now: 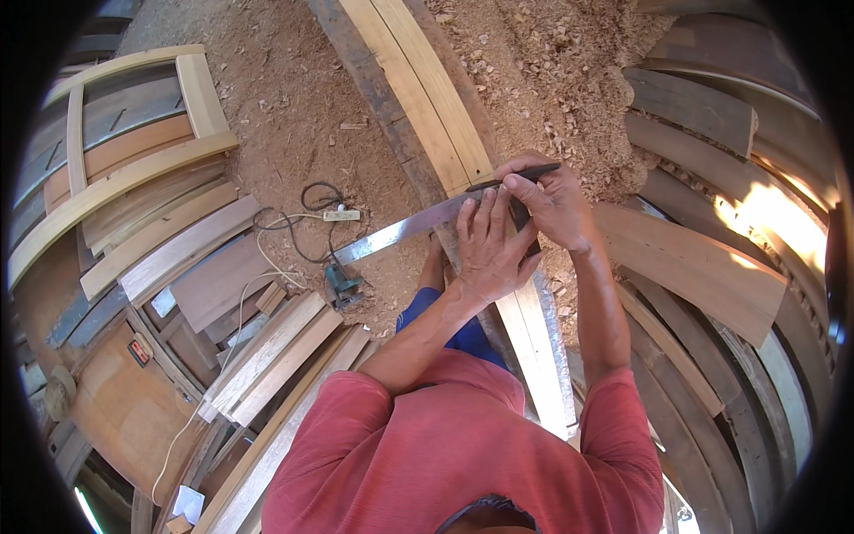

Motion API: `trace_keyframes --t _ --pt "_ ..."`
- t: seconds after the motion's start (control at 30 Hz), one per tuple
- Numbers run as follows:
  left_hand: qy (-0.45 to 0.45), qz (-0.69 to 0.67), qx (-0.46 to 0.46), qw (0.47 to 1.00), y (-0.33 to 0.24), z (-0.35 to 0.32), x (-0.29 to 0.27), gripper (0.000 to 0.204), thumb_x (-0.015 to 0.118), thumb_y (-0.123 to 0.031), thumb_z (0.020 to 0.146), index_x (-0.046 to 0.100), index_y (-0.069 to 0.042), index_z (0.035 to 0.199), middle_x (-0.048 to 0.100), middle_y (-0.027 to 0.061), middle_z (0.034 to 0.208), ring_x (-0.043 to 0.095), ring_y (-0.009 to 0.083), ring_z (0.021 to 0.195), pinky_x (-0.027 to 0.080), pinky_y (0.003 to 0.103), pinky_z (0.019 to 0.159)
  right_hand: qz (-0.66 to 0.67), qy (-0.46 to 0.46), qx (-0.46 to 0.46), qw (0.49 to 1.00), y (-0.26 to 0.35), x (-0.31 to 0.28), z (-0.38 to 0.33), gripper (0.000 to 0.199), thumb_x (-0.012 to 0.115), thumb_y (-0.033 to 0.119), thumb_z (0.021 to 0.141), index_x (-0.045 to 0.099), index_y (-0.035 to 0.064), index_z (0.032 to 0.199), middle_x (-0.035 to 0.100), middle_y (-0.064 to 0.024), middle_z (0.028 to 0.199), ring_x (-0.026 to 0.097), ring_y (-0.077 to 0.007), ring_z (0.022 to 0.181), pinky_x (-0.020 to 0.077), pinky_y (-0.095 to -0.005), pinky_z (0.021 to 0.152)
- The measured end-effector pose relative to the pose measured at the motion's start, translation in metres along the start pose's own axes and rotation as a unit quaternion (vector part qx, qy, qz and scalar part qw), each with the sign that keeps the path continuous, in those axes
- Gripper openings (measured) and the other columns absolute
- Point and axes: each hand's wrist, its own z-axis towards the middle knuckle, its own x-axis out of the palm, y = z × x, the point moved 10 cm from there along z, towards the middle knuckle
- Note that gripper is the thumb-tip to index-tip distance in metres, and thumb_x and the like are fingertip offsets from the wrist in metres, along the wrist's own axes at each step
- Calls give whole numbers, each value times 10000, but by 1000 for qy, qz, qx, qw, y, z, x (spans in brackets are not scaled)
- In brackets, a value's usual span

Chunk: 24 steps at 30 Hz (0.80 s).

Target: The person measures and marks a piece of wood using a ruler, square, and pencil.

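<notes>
A long pale wooden plank (418,80) runs from the top of the view down past my body. A metal square's steel blade (400,233) lies across it, sticking out to the left. My left hand (487,245) presses flat on the square where it crosses the plank, fingers spread. My right hand (547,200) grips a dark pencil (520,176), its tip at the blade's edge on the plank. Both hands touch each other over the plank.
Sawdust and wood shavings (551,62) cover the ground. Stacked boards and a wooden frame (133,178) lie at left, dark curved planks (712,267) at right. A green power tool (341,285) with white cord and socket strip (341,214) sits on the ground left of the plank.
</notes>
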Motion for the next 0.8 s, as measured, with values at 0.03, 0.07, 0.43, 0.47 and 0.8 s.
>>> trace_keyframes --t 0.03,0.07,0.43,0.47,0.8 --pt "2 0 -1 1000 0 0 0 524 843 -475 758 772 -292 1244 351 268 1653 331 455 1494 208 624 1216 -8 9 -14 1000 4 -1 1 127 689 97 1028 752 1 1083 706 -57 1017 669 -156 991 537 -336 889" --pt "4 0 -1 1000 0 0 0 525 843 -475 757 771 -291 1244 355 270 1650 330 458 1495 210 624 1215 -17 23 -27 999 9 -1 1 125 695 92 1022 750 -4 1080 702 -59 1010 671 -159 986 538 -338 886" --pt "16 -8 -4 1000 0 2 -1 529 842 -457 756 755 -303 1254 389 261 1619 357 468 1463 216 633 1203 -87 -13 -66 994 33 -21 -1 79 722 30 980 744 0 1050 707 -80 996 697 -186 976 547 -347 904" --pt "17 -13 -6 1000 0 1 -1 530 842 -458 756 754 -303 1256 392 260 1616 361 470 1459 216 634 1201 -94 -30 -71 993 36 -26 -2 83 724 28 977 744 0 1053 709 -81 996 699 -187 980 548 -350 911" --pt "5 -14 0 1000 -1 3 -5 514 810 -472 786 739 -282 1258 396 272 1612 376 471 1450 223 641 1199 -114 -31 -65 991 35 -29 -3 111 726 81 993 739 -2 1067 729 -97 1029 703 -174 962 554 -335 891"
